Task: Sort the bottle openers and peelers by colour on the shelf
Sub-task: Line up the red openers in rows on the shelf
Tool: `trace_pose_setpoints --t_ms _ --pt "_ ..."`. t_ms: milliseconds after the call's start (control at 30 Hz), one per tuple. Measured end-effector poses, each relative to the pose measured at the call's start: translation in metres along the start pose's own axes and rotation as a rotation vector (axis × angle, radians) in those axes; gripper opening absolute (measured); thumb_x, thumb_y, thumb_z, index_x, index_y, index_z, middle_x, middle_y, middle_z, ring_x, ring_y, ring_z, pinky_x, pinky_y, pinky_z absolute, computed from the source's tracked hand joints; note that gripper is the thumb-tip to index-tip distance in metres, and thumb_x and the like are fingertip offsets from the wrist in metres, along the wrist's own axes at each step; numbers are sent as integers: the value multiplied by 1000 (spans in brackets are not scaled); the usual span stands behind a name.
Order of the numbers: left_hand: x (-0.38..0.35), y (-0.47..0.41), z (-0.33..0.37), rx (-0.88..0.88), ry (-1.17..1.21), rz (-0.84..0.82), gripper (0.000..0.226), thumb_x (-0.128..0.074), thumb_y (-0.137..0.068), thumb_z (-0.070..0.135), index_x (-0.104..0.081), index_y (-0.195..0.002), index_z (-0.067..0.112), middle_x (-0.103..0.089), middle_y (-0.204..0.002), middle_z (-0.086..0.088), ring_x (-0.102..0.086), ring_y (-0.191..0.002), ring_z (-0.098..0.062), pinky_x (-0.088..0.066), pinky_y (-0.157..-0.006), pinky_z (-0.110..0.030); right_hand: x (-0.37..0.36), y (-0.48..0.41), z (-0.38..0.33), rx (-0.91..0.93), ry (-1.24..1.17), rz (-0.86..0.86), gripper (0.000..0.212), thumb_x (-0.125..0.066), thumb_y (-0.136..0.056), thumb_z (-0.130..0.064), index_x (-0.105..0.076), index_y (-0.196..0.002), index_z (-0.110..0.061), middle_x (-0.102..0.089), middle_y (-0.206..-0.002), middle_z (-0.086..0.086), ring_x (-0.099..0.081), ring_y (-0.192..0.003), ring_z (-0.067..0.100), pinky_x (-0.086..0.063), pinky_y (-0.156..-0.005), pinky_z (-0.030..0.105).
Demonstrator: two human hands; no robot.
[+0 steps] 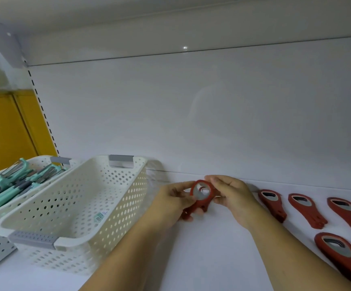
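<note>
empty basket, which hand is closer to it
Left. The left hand sits just right of the empty basket, gripping the red opener; the right hand holds the opener's other side, farther from the basket.

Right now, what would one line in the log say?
hands: left hand and right hand both grip one red bottle opener | shelf: more red openers lie at right | baskets: teal peelers in far-left basket

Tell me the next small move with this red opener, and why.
Probably lay the opener down on the shelf just left of the red row. The left hand and right hand hold it close by, the row's openers lie flat, and that spot is bare.
</note>
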State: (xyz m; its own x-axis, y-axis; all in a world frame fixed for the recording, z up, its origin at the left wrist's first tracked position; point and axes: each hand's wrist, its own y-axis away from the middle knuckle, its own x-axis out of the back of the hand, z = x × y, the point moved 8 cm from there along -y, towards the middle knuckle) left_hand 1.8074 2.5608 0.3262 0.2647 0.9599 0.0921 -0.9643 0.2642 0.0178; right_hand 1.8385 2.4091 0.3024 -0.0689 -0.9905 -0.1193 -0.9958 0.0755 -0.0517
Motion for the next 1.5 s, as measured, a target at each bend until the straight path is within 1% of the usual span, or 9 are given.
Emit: trace_pose_setpoints --t_ms 133,333,500,700,867,1000,1067,1300,1500 --pt "22 -3 -7 66 300 224 31 -46 -91 -7 -60 -106 16 -72 -73 -12 -67 -61 -20 -47 -53 -26 18 -2 -2 128 569 337 8 -59 -91 -17 -66 -89 -17 -67 -96 0 -63 -91 20 -47 -74 26" --pt "23 -10 -17 80 408 214 34 -38 -90 -6 -48 -113 17 -74 -90 -14 -69 -78 -30 -46 -67 -34 -7 -3 8 -43 1348 218 71 -47 -77 -74 -56 -122 -20 -45 -130 4 -37 -125 26 -34 -99 36" --pt "23 -14 -18 62 470 199 36 -37 -91 -6 -50 -117 14 -74 -91 -12 -69 -85 -32 -49 -74 -37 0 -5 5 -30 1253 233 58 -59 -77 -65 -59 -114 -20 -52 -122 3 -44 -117 25 -40 -92 33" --pt "22 -16 -20 79 551 172 37 -36 -90 -9 -53 -117 10 -72 -91 -19 -70 -88 -34 -57 -72 -37 9 0 -3 92 795 336 1 -63 -84 -21 -63 -85 -22 -66 -85 -5 -62 -79 17 -53 -68 31" --pt "20 -16 -20 105 568 152 41 -32 -90 -11 -52 -120 9 -70 -98 -24 -69 -88 -34 -56 -77 -39 22 1 -8 110 192 409 15 -65 -83 -7 -62 -72 -18 -66 -73 -1 -58 -71 18 -43 -61 25" --pt "13 -13 -18 115 505 95 34 -40 -92 -8 -57 -114 12 -69 -104 -24 -68 -98 -35 -53 -87 -41 8 2 -2 -10 -108 241 11 -60 -88 -2 -61 -81 -10 -59 -63 2 -42 -46 10 -35 -40 18" --pt "9 -11 -17 112 429 61 29 -50 -92 -3 -59 -112 15 -70 -104 -23 -67 -94 -36 -53 -75 -37 1 1 0 -35 -174 178 12 -59 -88 -1 -59 -81 -11 -54 -61 3 -43 -42 8 -35 -40 18" --pt "2 -8 -13 77 399 9 31 -52 -89 -11 -57 -116 5 -69 -104 -23 -71 -78 -27 -53 -53 -24 -16 3 4 -57 -193 32 10 -62 -87 -4 -66 -81 -10 -62 -72 5 -56 -59 13 -44 -50 20" --pt "20 -12 -13 43 527 174 26 -43 -92 -7 -51 -110 9 -70 -95 -19 -66 -68 -25 -48 -56 -28 -20 7 -3 136 758 186 10 -66 -84 -28 -65 -75 -24 -59 -79 -9 -54 -76 14 -42 -63 26"
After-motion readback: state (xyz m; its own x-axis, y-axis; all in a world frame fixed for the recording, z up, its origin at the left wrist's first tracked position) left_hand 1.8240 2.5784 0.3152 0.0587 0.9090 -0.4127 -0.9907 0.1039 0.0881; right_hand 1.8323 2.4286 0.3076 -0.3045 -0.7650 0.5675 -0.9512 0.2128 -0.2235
